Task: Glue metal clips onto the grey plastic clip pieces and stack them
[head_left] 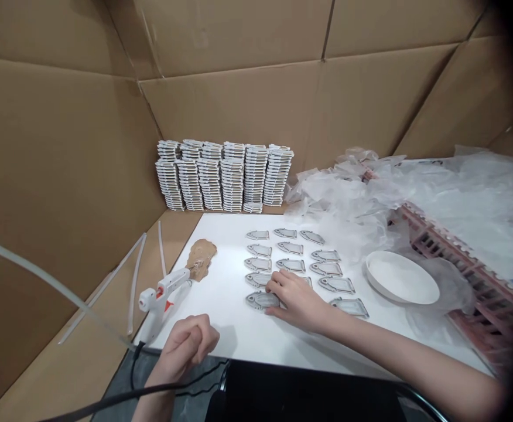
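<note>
A: We're looking at the middle of the frame, where the right hand (294, 299) is reaching in from the lower right, and its fingers are meeting the nearest pointed grey piece (260, 300).

B: And how is that piece lying?

A: It's lying flat on the white tabletop (230, 258), its long axis running across the frame, pointed end facing left, squared end tucking in at the fingertips. So the body of it is stretching out leftward from the grip!

B: Is the grip closing on it?

A: The fingers are bending and the gap to the thumb is looking narrow, right at that squared end. Whether they're pinching or only touching, I'm not able to say; the hand is covering too much.

B: What about the left hand (190, 340)?

A: That one's sitting at the bottom, left of centre, curling into a loose fist, with nothing showing from it. It's resting well apart from the piece, so the right hand is clearly being the nearer one. The closest tool to that fist is the glue gun (171, 285), leaning up and to its left.

B: Any close neighbours for our piece?

A: Yes, a second grey piece (256, 279) is lying just above it in the frame, pointing the same way, its right end disappearing behind the fingers.
</note>
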Demonstrator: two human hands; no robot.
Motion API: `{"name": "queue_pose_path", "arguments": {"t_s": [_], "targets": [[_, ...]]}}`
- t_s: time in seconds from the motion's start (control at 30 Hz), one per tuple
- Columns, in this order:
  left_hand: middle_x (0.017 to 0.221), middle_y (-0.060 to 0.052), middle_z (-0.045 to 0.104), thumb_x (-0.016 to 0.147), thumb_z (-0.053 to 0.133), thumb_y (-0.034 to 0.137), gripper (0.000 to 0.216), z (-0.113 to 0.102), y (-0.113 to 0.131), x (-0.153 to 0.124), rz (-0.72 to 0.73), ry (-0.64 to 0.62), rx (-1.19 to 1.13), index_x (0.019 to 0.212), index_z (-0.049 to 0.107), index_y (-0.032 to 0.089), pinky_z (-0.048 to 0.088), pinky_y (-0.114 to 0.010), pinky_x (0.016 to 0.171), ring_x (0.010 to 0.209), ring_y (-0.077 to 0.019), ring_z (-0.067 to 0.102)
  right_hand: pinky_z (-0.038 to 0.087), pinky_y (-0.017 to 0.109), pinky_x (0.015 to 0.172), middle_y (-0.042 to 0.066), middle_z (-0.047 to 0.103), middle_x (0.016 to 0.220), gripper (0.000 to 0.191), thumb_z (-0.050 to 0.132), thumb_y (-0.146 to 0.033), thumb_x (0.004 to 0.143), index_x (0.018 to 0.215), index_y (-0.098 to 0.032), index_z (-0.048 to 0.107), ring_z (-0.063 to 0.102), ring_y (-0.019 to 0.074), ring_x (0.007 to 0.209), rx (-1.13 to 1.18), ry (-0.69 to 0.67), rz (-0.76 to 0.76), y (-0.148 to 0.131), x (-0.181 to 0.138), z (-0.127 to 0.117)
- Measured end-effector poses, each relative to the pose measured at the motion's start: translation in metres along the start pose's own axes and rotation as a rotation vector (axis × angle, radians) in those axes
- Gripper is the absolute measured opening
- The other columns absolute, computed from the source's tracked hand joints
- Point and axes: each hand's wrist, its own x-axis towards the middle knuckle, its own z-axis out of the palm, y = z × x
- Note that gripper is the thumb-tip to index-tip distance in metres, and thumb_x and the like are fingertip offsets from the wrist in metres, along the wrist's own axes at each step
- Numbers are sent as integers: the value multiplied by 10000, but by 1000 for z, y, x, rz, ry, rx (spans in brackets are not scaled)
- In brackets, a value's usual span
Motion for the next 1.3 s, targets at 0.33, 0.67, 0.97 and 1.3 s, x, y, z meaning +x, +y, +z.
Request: {"name": "queue_pose_path", "arguments": {"t_s": [0.33,0.67,0.97,1.3], "targets": [[452,67,256,903,525,477,467,-3,-2,6,69,-20,-167,563,415,176,203,-231,481,454,-85,234,470,379,778,86,587,988,175,652,-292,844,956,-177,580,538,249,942,-16,84,34,20,-30,-26],[469,58,284,919,505,461,440,-6,-12,11,44,-87,-174,593,469,168,204,-230,493,475,-92,244,492,391,779,87,599,976,145,645,-278,848,954,-192,594,561,246,920,-23,82,140,40,-62,-25],[490,44,322,892,549,470,456,-5,-12,12,14,-47,-149,562,468,165,220,-232,498,491,-98,275,474,428,824,103,594,1011,206,629,-302,858,1017,-173,614,546,270,966,-72,33,121,48,-62,-23],[466,54,285,909,523,460,436,1,-15,19,9,-59,-155,585,497,168,219,-237,496,472,-99,256,472,415,805,97,581,1018,229,666,-305,821,995,-177,593,543,264,948,-66,38,141,46,-62,-25]]}}
